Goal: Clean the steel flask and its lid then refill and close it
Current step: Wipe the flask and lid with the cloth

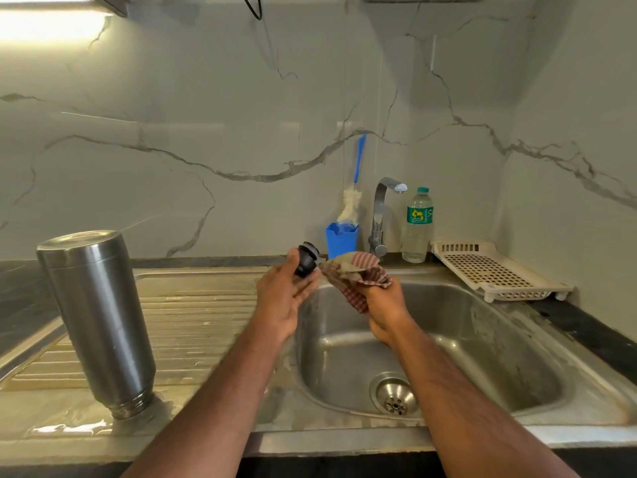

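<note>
The steel flask (pixel 98 319) stands upside down, mouth on the wet draining board at the left. My left hand (pixel 284 298) holds the black lid (pixel 306 258) above the sink's left edge, thumb and fingers around it. My right hand (pixel 382 310) grips a red-and-white checked cloth (pixel 355 274) bunched up just right of the lid, its tip touching or nearly touching the lid.
The steel sink (pixel 489 339) with its drain (pixel 394 396) lies below my hands. Behind it stand a tap (pixel 381 215), a blue holder (pixel 341 238) with a bottle brush (pixel 351 201), a plastic water bottle (pixel 417 225) and a cream perforated tray (pixel 493 272).
</note>
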`<state>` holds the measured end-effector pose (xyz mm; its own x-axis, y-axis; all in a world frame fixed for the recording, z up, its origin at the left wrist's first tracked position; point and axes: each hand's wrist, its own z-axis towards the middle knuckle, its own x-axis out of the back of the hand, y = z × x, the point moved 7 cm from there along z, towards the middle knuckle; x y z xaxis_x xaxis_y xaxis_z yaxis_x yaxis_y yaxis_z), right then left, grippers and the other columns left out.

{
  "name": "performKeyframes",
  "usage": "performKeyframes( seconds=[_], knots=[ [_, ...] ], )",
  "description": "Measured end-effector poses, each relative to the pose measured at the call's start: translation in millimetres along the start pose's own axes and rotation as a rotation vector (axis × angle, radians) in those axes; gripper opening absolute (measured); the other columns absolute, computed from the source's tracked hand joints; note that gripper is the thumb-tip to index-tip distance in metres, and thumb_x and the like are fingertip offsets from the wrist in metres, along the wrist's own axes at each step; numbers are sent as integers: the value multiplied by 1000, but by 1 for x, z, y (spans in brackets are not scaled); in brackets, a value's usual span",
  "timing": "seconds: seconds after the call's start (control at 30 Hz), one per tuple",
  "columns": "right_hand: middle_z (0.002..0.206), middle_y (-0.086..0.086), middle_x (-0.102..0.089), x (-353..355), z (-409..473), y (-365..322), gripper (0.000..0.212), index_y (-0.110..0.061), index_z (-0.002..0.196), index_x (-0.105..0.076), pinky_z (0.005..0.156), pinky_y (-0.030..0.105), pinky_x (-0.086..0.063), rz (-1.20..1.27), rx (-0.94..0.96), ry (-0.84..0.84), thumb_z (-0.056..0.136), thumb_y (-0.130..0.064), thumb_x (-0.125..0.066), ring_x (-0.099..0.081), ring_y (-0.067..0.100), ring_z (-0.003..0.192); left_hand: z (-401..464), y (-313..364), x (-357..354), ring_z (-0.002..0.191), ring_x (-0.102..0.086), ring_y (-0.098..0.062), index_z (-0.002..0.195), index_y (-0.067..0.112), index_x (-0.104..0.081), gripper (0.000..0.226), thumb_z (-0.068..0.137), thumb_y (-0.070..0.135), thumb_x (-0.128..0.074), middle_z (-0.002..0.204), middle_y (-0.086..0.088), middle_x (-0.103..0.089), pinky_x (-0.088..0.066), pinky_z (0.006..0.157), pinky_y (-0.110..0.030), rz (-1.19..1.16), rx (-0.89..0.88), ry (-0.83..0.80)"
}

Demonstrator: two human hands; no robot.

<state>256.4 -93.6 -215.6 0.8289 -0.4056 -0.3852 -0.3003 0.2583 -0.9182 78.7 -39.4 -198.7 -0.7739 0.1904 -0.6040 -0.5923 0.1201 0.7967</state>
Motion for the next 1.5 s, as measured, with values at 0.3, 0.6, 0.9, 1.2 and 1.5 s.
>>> performKeyframes(
  seconds=[0.3,0.6,0.9,1.2,1.5],
  knots=[
    [120,22,-70,-8,7,2,27,-1,123,-64,97,47,-55,379,-112,40,101,-1,-51,-68,36,111,-15,-25,-32,115,-68,-20,123,15,-68,53,77,-9,-78,119,-6,-73,-54,101,-38,460,-200,-406],
    [122,21,-69,-11,6,13,34,-5,128,-63,94,48,-57,333,-170,117,96,7,-56,-67,31,109,-4,-13,-25,111,-65,-13,125,18,-69,56,73,10,-88,117,2,-71,-53,102,-37,991,-530,-119],
    [110,13,-75,18,7,7,25,-8,117,-65,87,41,-56,206,-283,116,101,0,-48,-72,25,101,5,-10,2,100,-71,-19,121,18,-54,59,74,9,-89,114,-4,-70,-58,85,-35,619,-266,49],
    [105,11,-75,-4,-1,11,20,-24,102,-75,84,42,-56,-92,-186,77,92,-15,-60,-65,21,90,-8,-32,-23,98,-73,-20,118,23,-73,30,89,16,-77,114,-3,-71,-64,76,-41,841,-172,-353],
    [93,3,-76,-26,-8,4,15,-25,100,-75,68,28,-54,-432,25,-94,100,-25,-59,-64,13,81,-3,-3,-23,85,-64,-2,110,19,-75,22,88,23,-75,95,7,-72,-48,76,-12,1121,-556,-109]
  ],
)
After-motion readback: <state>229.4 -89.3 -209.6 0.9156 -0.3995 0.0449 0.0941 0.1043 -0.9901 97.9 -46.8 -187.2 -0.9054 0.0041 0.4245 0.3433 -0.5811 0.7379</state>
